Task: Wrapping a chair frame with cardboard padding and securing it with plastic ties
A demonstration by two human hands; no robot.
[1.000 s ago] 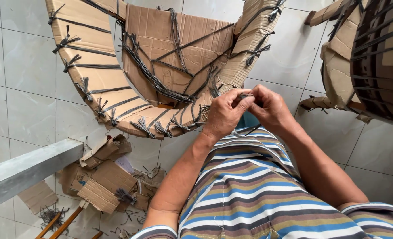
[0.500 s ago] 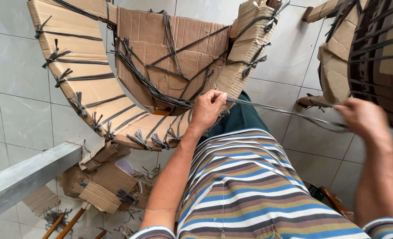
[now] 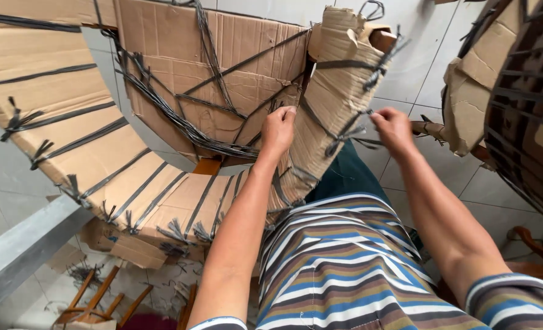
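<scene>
Pale floor tiles (image 3: 406,67) lie under a large curved frame wrapped in cardboard (image 3: 180,61), which fills the upper left of the view and rests against the person's lap. Many dark plastic straps (image 3: 180,122) already cross the cardboard, each ending in a frayed knot along the lower curve, so most of the wrapping looks bound. The left hand (image 3: 277,129) presses its curled fingers on the cardboard of the upright arm (image 3: 332,104), closed on the wrap near a strap. The right hand (image 3: 392,129) pinches the loose end of 1 strap (image 3: 351,131) just beside that arm, pulled sideways; this tie looks unfinished. A second wrapped piece (image 3: 516,91) stands at the right. Cardboard scraps (image 3: 125,247) and wooden sticks (image 3: 94,299) litter the floor below.
</scene>
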